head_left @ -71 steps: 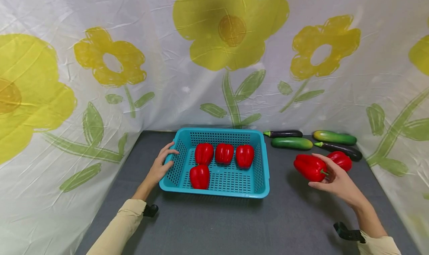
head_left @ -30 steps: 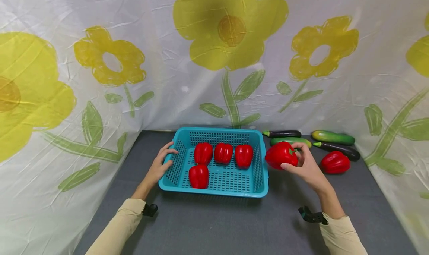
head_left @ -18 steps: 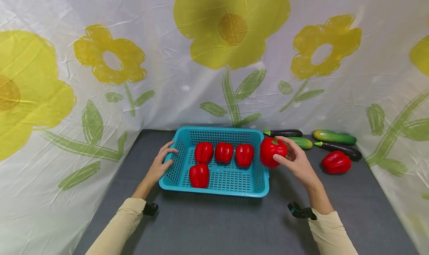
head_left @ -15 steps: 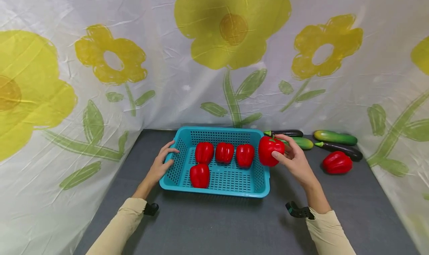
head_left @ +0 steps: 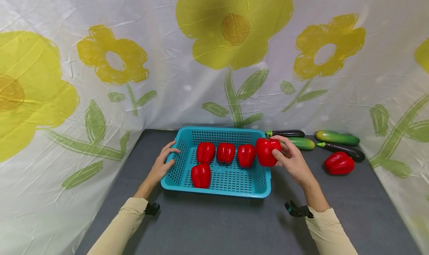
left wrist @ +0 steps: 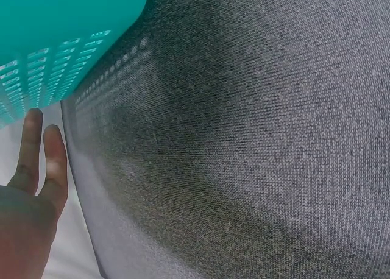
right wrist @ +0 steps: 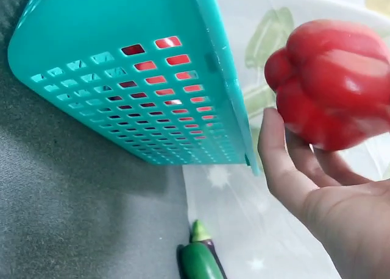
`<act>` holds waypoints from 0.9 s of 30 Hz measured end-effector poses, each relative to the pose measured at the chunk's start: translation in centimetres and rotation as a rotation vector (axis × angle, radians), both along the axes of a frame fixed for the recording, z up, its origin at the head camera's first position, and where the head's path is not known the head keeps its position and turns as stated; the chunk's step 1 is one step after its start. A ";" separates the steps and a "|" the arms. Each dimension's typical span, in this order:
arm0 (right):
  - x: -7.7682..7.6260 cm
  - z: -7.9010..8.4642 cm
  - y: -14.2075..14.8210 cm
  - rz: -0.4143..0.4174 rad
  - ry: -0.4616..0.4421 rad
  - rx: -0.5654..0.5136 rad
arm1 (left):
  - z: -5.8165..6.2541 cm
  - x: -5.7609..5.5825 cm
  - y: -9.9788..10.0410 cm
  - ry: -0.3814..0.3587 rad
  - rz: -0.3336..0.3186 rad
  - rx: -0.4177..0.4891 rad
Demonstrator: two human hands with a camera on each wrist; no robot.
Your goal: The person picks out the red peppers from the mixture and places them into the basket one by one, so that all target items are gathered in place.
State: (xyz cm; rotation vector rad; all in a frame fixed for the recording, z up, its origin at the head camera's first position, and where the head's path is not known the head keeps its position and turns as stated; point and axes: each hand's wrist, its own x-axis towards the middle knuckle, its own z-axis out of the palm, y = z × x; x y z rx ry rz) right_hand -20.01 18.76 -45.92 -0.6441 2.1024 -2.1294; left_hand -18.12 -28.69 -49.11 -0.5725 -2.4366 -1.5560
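A red bell pepper (head_left: 266, 152) is pinched between the thumb and fingers of my right hand (head_left: 292, 159). The pepper hangs over the right rim of a turquoise perforated basket (head_left: 231, 194), its green stem turned up. In the right wrist view the held pepper (right wrist: 335, 84) is above the basket's edge. Inside the basket lie several more red bell peppers: three in a row at the back and one pepper (head_left: 201, 176) in front on the left. My left hand (head_left: 161, 167) rests with spread, fairly straight fingers on the basket's left rim; the left wrist view shows two extended fingers (left wrist: 56, 157).
Right of the basket lies another red bell pepper (head_left: 339, 163). Behind it are an eggplant (head_left: 342, 150) and a green-yellow cucumber (head_left: 336, 137). A second cucumber (head_left: 303, 143) and eggplant (head_left: 289, 133) lie beside the basket. A flowered curtain (head_left: 187, 98) hangs behind the grey tabletop (head_left: 214, 229).
My right hand has carried the bell pepper leftward from the table's right side to the basket's right rim, turning its stem upward. My left hand has stayed on the left rim.
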 end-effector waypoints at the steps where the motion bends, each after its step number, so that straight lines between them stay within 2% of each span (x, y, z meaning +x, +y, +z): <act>1: 0.0 0.0 0.0 0.006 -0.010 0.000 | 0.0 0.0 0.1 0.007 -0.001 -0.002; 5: 0.0 0.0 0.0 0.021 -0.026 0.029 | 0.0 0.1 0.1 0.016 -0.004 -0.003; 11: 0.2 -0.1 -0.7 0.048 0.014 0.073 | 0.2 0.1 0.1 0.033 -0.020 -0.001; 15: 0.5 -0.1 -1.2 0.024 0.031 0.102 | 0.1 0.0 0.1 0.031 -0.022 0.001; 22: 0.9 -0.1 -2.0 -0.004 -0.020 0.115 | 0.1 0.0 0.0 0.025 -0.026 0.000; 27: 1.0 0.1 -3.0 -0.002 0.006 0.099 | 0.1 0.0 0.0 0.027 -0.028 -0.003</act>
